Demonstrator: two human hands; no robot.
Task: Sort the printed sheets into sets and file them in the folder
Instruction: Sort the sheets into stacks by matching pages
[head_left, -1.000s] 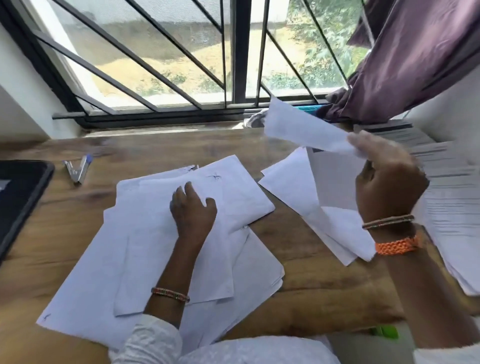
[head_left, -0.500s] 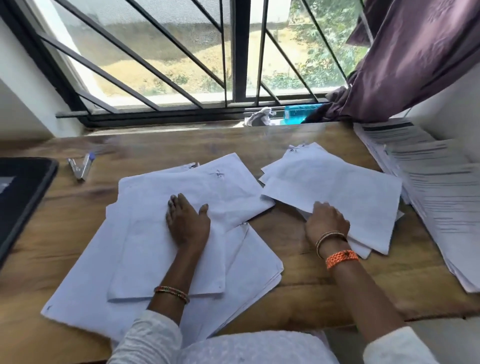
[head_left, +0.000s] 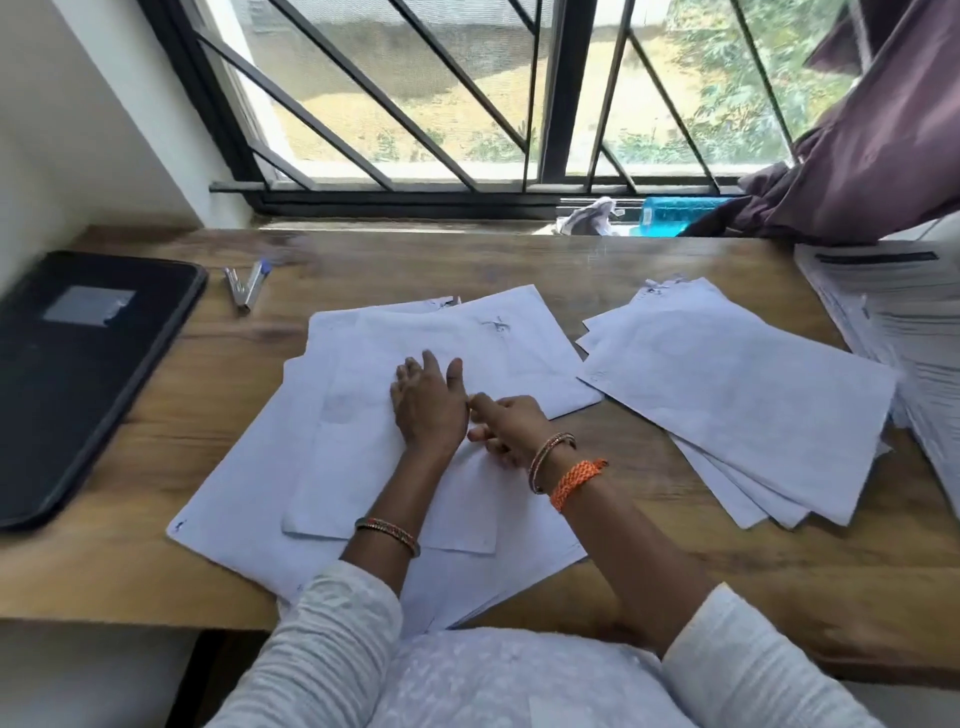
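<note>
A: Where do the sheets sit?

B: Three lots on the wooden counter. The middle pile of white sheets, blank side up, spreads in front of the person and hangs a little over the near edge. A second fanned pile lies to its right, apart from it. Further right, at the counter's edge, a printed stack lies text side up.

A: And the hands?

B: Both are on the middle pile. The left hand lies flat, palm down, fingers straight and pressed on the top sheet. The right hand lies just beside it, touching it at the thumb side, fingers curled down onto the paper. Whether it pinches a sheet edge, I cannot tell.

A: The folder?

B: A black folder lies closed at the left end of the counter, well apart from the piles. A stapler lies near its far corner.

A: Anything behind?

B: A barred window, a purple curtain at the right, and a blue bottle on the sill.
</note>
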